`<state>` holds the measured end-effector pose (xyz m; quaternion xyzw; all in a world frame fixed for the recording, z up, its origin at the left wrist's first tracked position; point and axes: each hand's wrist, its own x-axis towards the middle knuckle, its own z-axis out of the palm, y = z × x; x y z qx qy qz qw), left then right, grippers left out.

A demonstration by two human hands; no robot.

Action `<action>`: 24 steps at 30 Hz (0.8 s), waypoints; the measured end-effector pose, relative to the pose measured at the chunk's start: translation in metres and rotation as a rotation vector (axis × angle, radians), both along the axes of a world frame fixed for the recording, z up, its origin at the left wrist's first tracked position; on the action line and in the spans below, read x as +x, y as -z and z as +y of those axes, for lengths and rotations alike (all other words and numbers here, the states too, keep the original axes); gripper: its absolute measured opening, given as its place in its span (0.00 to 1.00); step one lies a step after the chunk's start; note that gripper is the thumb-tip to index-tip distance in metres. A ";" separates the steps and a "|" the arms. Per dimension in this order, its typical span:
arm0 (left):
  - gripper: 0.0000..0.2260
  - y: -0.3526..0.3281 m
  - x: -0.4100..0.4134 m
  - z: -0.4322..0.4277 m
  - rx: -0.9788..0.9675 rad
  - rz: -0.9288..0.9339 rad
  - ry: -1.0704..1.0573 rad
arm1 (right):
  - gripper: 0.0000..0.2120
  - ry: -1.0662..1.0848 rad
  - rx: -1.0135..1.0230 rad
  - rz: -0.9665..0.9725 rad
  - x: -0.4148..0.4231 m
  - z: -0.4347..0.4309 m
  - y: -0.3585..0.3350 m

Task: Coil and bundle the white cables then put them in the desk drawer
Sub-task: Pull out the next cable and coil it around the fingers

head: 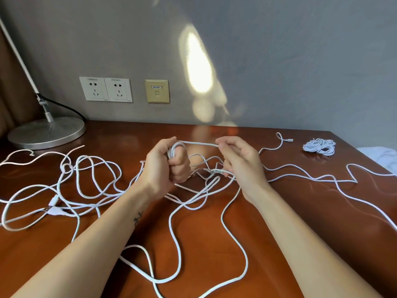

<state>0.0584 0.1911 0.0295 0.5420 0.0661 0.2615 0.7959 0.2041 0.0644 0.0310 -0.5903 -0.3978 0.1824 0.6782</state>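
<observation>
wall sockets [105, 89] tiny print, data plate [157, 91] label, both seemingly unreadable

Bright daylight — sun patch on the wall [199, 63], glare on the desk [214, 130], wide-angle edge bending.

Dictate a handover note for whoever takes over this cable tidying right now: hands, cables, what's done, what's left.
Left grip holds a started coil of white cable; right grip pinches the strand feeding it.
Done: one bundle lies at far right of the desk.
Left: loose cables sprawl across it, tangled; coil, bundle, stow all. Drawer not in view.
</observation>
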 end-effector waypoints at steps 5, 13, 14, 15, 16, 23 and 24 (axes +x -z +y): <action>0.20 -0.005 -0.005 0.005 -0.200 -0.134 0.061 | 0.06 0.052 -0.102 -0.175 0.003 0.003 0.008; 0.16 -0.004 -0.012 0.017 -0.539 -0.395 0.030 | 0.02 0.013 -0.288 -0.463 0.009 0.002 0.017; 0.16 -0.003 -0.013 0.020 -0.593 -0.422 0.008 | 0.03 -0.001 -0.312 -0.499 0.009 0.002 0.018; 0.15 -0.003 -0.013 0.022 -0.642 -0.448 -0.014 | 0.04 -0.015 -0.330 -0.527 0.008 0.001 0.019; 0.15 -0.003 -0.013 0.023 -0.681 -0.471 -0.035 | 0.06 -0.030 -0.343 -0.549 0.007 0.001 0.019; 0.17 -0.005 -0.014 0.028 -0.795 -0.504 -0.122 | 0.12 -0.185 -0.392 -0.576 0.002 -0.004 0.016; 0.16 -0.006 -0.014 0.029 -0.790 -0.494 -0.146 | 0.12 -0.215 -0.394 -0.545 0.001 -0.005 0.014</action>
